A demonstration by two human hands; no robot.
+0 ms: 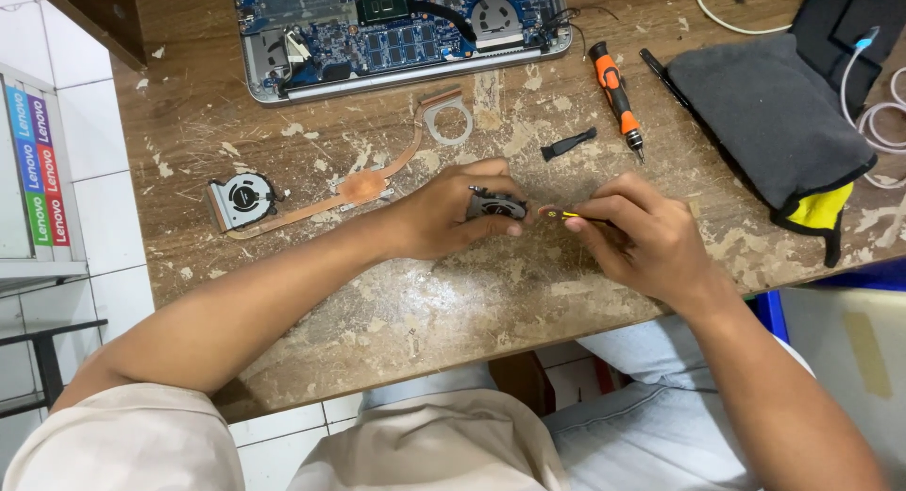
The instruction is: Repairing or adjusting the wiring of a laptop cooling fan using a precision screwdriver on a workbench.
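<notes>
Head view, middle of the frame: your left hand [444,212] is clamped around a small black fan [495,206], held just above the counter [425,302]. Just to its right, your right hand [642,236] pinches a thin yellow-handled tool [566,215], fingers closed on it, its tip nearly touching the fan's edge. You look to be in the middle of working on the fan itself, prying or cleaning at its rim. The next move calls for a steady left grip and a fine, light push from the right, since the tip is small and the fan housing is thin.

Left of your hands lies a second fan with a copper pipe [283,208] running up to a metal bracket [445,118]. An opened laptop [406,33] sits at the top. An orange screwdriver [615,94] and a small black piece [568,144] lie upper right, beside a grey cloth pouch [764,113].
</notes>
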